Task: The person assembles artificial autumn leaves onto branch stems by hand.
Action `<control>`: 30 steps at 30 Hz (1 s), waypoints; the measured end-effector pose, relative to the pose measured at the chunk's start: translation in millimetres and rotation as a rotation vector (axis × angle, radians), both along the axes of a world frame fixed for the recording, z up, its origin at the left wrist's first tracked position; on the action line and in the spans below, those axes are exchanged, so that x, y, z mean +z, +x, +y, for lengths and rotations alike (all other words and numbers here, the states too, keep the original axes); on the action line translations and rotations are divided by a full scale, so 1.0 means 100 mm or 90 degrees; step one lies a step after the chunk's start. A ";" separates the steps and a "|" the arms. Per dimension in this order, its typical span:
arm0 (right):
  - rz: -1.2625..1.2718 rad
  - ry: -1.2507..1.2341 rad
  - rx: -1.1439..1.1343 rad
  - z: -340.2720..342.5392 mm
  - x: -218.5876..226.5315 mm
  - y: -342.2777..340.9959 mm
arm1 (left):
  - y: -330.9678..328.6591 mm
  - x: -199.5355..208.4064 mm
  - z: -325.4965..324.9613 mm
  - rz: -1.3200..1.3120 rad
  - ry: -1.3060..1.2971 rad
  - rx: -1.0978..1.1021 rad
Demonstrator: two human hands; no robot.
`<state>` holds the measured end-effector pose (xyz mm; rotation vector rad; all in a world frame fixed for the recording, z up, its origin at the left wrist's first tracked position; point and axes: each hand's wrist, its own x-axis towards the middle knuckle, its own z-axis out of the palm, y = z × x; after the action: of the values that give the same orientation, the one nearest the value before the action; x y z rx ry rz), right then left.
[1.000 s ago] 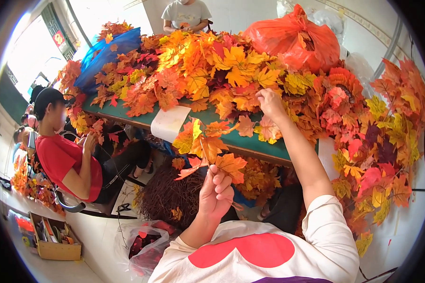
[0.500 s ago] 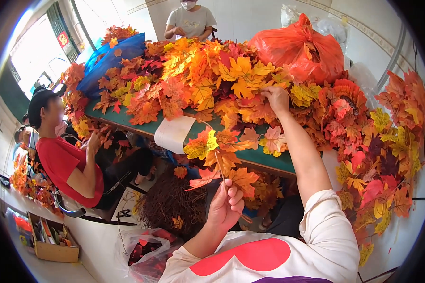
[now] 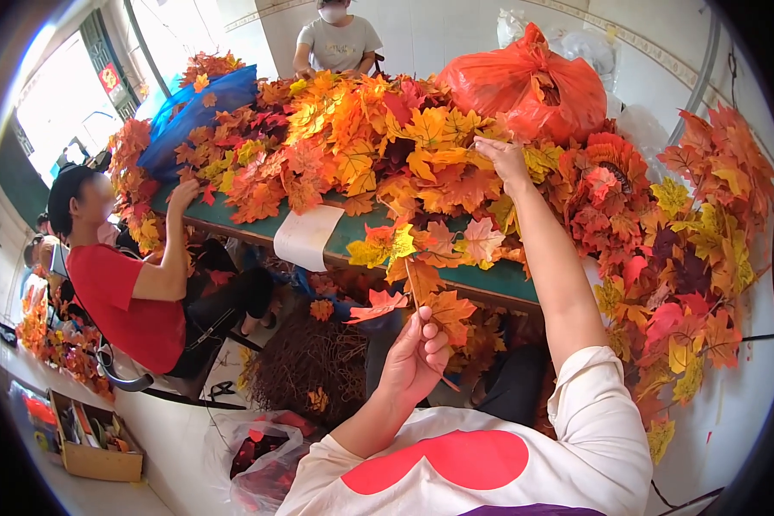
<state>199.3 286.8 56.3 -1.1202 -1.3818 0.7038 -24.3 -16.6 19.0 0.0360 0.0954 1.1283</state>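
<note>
My left hand (image 3: 417,354) is closed around the thin brown stem (image 3: 441,372) of an artificial maple leaf spray (image 3: 402,243). Orange, red and yellow leaves fan out above and beside the fingers, in front of the table's edge. Farther away, my right hand (image 3: 501,162) reaches over the leaf pile (image 3: 353,129), its fingers stretched toward yellow-orange leaves. Nothing shows between those fingers. A white sheet of paper (image 3: 308,236) hangs over the green table's (image 3: 499,279) near edge, left of the spray.
A red plastic bag (image 3: 533,90) and a blue bag (image 3: 199,116) sit among the leaves. At the left sits a person in red (image 3: 129,292); another (image 3: 340,43) is across the table. Brown stems (image 3: 305,365), a clear bag (image 3: 271,456) and a cardboard box (image 3: 99,456) are below.
My right hand's fingers have loosened from a pinch and stretched out. The spray in my left hand has tilted slightly. The person in red has raised a hand to the table's edge.
</note>
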 end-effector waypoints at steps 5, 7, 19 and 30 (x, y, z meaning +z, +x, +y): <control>-0.030 -0.064 -0.012 0.03 0.00 0.11 | 0.01 0.01 -0.01 -0.002 0.002 -0.009; 0.039 -0.037 -0.001 -0.03 0.08 0.01 | 0.01 0.00 -0.01 -0.005 0.000 -0.008; 0.177 0.116 0.075 -0.62 0.51 0.10 | 0.07 -0.03 0.27 0.099 -0.025 0.053; -0.094 0.092 0.166 -2.48 0.23 0.07 | 0.30 0.05 0.29 0.207 -0.027 0.066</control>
<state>206.0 38.6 79.4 -0.9018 -1.6970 0.7039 5.5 12.2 23.7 0.1784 0.4157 1.2170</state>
